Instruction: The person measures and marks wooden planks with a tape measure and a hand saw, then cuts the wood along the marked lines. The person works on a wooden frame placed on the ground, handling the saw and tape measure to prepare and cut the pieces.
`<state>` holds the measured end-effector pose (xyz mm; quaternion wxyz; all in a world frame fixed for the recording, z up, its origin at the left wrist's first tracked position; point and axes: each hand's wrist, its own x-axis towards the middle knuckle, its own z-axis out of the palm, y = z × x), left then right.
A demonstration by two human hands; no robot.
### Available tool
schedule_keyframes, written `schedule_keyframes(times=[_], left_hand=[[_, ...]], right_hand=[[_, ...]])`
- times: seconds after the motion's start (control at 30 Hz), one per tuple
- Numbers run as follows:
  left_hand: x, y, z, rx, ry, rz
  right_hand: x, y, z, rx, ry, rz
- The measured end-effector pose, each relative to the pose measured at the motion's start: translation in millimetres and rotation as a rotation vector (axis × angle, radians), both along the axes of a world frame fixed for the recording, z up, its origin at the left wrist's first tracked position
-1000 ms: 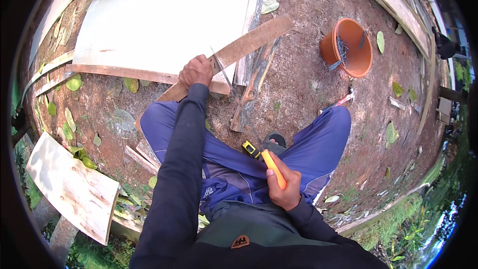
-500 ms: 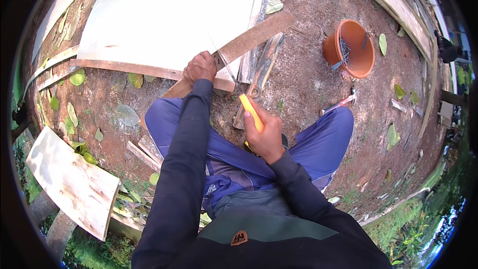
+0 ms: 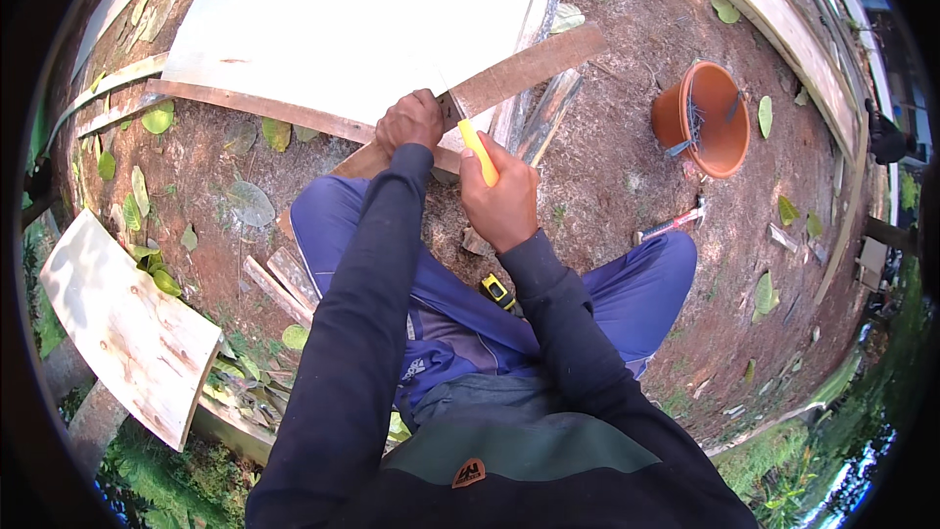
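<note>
My left hand (image 3: 409,120) is closed round a brown wooden plank (image 3: 534,64), pressing it down. This plank lies slantwise across the near right corner of a wood-framed white panel (image 3: 343,29), its far end sticking out past the frame. In my right hand (image 3: 501,194) is the yellow handle of a handsaw (image 3: 476,149), fingers wrapped round it. Its thin blade, seen nearly edge-on, crosses the plank just right of my left hand. How deep the blade sits in the wood, I cannot tell.
A yellow-black tape measure (image 3: 497,291) lies between my legs, and a red-handled hammer (image 3: 671,223) beside my right knee. The orange bucket (image 3: 671,113) to the right holds thin grey pieces, likely nails. A pale board (image 3: 132,333) rests at left. Leaves dot the ground.
My right hand has pushed the saw forward, bringing the handle up close to the plank. My left hand still holds the plank. The tape measure shows more fully.
</note>
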<state>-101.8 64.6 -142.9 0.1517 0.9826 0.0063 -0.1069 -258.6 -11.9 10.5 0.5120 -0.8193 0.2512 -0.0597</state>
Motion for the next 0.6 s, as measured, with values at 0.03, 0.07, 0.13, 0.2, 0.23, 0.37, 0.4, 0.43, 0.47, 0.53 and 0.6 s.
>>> schedule_keyframes(times=[0.03, 0.07, 0.13, 0.2, 0.23, 0.37, 0.4, 0.43, 0.47, 0.53, 0.6], left_hand=[[-11.4, 5.5, 0.9, -0.012, 0.035, 0.007], [-17.3, 3.5, 12.5, -0.035, 0.058, 0.022], [-6.4, 5.6, 10.6, -0.055, 0.026, 0.044], [-10.2, -5.2, 12.4, -0.069, 0.010, 0.021], [-15.0, 7.8, -6.5, -0.002, -0.065, -0.067], [-12.1, -3.6, 11.6, 0.052, -0.080, -0.166], [-11.1, 1.5, 7.2, 0.076, -0.131, -0.214], [-14.6, -2.6, 29.2, -0.023, 0.013, -0.077], [-17.0, 3.6, 29.9, -0.035, 0.059, -0.036], [-8.0, 6.2, 21.5, -0.070, 0.110, 0.054], [-4.6, 1.5, 17.1, -0.097, 0.030, 0.040]], right_hand=[[-33.7, 6.9, 2.5, 0.035, 0.021, -0.032], [-68.7, 9.7, 12.0, 0.058, 0.029, -0.056], [-158.7, 11.2, 33.9, -0.005, -0.004, 0.030], [-180.4, 9.9, 47.4, 0.018, -0.018, -0.023], [-159.3, 13.4, 39.9, 0.066, 0.021, -0.045], [18.7, -8.1, -4.4, -0.042, 0.022, -0.022], [9.6, -3.4, -6.1, -0.042, 0.004, -0.020], [-24.8, 1.8, -8.3, -0.051, 0.011, -0.040], [-59.4, 8.6, -0.3, -0.059, 0.001, -0.029], [-148.8, 10.4, 33.0, 0.041, 0.045, 0.031], [-184.1, 3.2, 40.7, -0.037, -0.045, 0.038]])
